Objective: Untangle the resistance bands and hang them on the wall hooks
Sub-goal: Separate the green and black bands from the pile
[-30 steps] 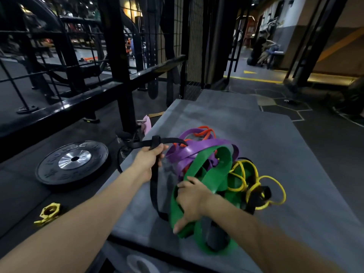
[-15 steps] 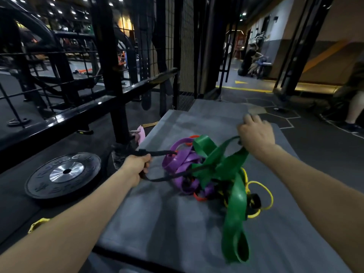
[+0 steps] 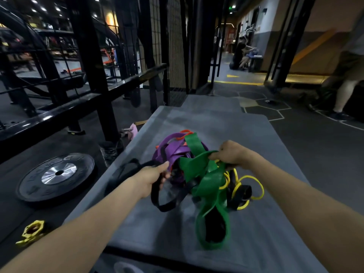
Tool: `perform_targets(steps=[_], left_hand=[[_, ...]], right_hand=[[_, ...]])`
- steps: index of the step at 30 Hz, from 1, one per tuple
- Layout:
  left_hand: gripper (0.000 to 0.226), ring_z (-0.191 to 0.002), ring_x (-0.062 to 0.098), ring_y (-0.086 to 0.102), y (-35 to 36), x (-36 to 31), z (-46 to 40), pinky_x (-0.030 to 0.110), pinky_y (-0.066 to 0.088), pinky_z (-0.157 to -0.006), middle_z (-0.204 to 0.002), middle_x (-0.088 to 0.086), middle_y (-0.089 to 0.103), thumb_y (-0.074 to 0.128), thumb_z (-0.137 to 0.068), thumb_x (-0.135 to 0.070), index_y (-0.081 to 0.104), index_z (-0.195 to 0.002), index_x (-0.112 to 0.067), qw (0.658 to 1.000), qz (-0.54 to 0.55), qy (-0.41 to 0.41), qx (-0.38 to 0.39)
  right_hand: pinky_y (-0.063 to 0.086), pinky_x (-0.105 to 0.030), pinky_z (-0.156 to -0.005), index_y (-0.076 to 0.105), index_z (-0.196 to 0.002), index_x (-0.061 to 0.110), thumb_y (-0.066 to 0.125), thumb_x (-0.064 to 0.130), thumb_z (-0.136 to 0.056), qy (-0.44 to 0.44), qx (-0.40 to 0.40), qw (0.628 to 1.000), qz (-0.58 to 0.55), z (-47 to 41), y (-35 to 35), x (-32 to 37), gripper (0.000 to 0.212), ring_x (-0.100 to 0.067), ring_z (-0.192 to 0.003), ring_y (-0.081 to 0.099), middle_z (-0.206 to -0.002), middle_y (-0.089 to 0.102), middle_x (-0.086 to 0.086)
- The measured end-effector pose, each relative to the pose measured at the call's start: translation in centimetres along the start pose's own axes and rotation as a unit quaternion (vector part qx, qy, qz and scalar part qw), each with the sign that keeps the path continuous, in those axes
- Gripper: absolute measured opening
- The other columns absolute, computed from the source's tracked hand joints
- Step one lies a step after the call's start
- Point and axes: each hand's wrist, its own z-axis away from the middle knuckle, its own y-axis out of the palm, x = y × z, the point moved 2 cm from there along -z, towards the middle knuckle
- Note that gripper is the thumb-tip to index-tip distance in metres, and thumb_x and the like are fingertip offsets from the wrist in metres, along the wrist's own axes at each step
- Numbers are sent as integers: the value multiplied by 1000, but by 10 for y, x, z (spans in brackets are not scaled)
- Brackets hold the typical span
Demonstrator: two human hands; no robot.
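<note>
- Left hand (image 3: pixel 151 179) closed in a grip on the black band (image 3: pixel 157 196), pulled toward the near left, likely to draw it out of the knot.
- Right hand (image 3: pixel 232 154) clenched in a grip on a bunched fold of the green band (image 3: pixel 208 186), lifted above the pile, seemingly to open a gap between strands.
- Tangle of bands rested mid-way along the grey counter (image 3: pixel 246 134), between both hands, still knotted together.
- Purple band (image 3: pixel 173 148) lay at the far left of the pile, with an orange band (image 3: pixel 184 134) peeking out on top.
- Yellow band (image 3: pixel 254 186) trailed off to the right, looped through a black strap.
- Long green loop hung down toward the near edge, slack.
- No band separated yet; wall hooks not made out anywhere, so hanging judged far off.
- Weight plate (image 3: pixel 56 174) and yellow collar (image 3: pixel 32 232) sat on the floor at left, apart from the work.
- Risk judged: pulling opposite ways could tighten the knot rather than loosen it.
</note>
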Motion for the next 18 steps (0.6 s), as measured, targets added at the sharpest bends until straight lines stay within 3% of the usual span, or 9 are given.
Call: perform_targets(steps=[3, 4, 6, 8, 10, 12, 13, 15, 18], left_hand=[[15, -55, 9, 51, 16, -4, 3, 19, 43, -52, -65, 0, 61, 70, -81, -21, 61, -75, -10, 993, -27, 91, 70], [19, -65, 12, 57, 21, -3, 4, 22, 49, -63, -74, 2, 65, 76, -74, -18, 62, -83, -8, 987, -56, 118, 94], [61, -91, 18, 66, 30, 4, 2, 32, 52, -89, -99, 5, 70, 89, -55, -24, 60, -105, -5, 970, -151, 146, 121], [83, -102, 16, 64, 39, 13, 3, 34, 48, -98, -110, 1, 68, 92, -45, -34, 57, -116, -9, 962, -207, 152, 90], [79, -99, 12, 65, 47, 21, 5, 27, 50, -95, -109, -1, 69, 90, -47, -37, 60, -115, -11, 963, -207, 159, 69], [46, -87, 4, 66, 53, 21, 10, 11, 51, -80, -102, -3, 71, 84, -64, -27, 67, -104, -13, 960, -202, 184, 65], [30, -78, -2, 65, 53, 16, 12, 8, 50, -74, -97, -4, 71, 80, -70, -22, 69, -98, -16, 958, -192, 205, 56], [14, -66, -9, 63, 52, -1, 15, 15, 51, -74, -89, -6, 71, 75, -77, -20, 70, -89, -18, 954, -163, 249, 26], [15, -54, 4, 60, 51, -35, 20, 17, 45, -54, -69, -3, 67, 71, -80, -29, 67, -75, -16, 955, -137, 262, -19]], right_hand=[[41, -15, -34, 51, -84, 3, 67, 10, -82, 43, 13, 960, -277, 12, -3, 8, 17, -8, -27, 48, -54, 49, -4], [42, -15, -33, 52, -88, 2, 66, 7, -82, 44, 6, 940, -338, 13, -4, 12, 16, -7, -26, 48, -58, 48, -5], [43, -16, -33, 54, -86, -1, 64, 1, -83, 35, 3, 904, -426, 15, -4, 20, 11, -9, -28, 50, -63, 50, -8], [46, -16, -36, 57, -92, -5, 64, 0, -83, 26, 9, 882, -470, 15, -2, 25, 12, -11, -33, 56, -68, 57, -11], [50, -18, -41, 58, -103, -8, 67, 3, -82, 16, 8, 873, -487, 13, -1, 21, 25, -12, -43, 62, -74, 62, -12], [56, -20, -51, 58, -105, -7, 69, 8, -81, 6, 10, 863, -505, 10, -1, 9, 31, -14, -56, 63, -78, 62, -11], [57, -21, -58, 57, -102, -5, 69, 10, -81, -2, 9, 874, -486, 9, -1, 1, 29, -15, -61, 60, -78, 59, -11], [50, -25, -63, 56, -94, 0, 70, 20, -82, -14, 8, 930, -366, 11, 4, -16, 27, -15, -62, 52, -73, 52, -10], [41, -14, -57, 63, -91, 11, 69, 37, -82, -47, 67, 985, -153, 32, 15, -22, 28, -6, -59, 55, -70, 57, 2]])
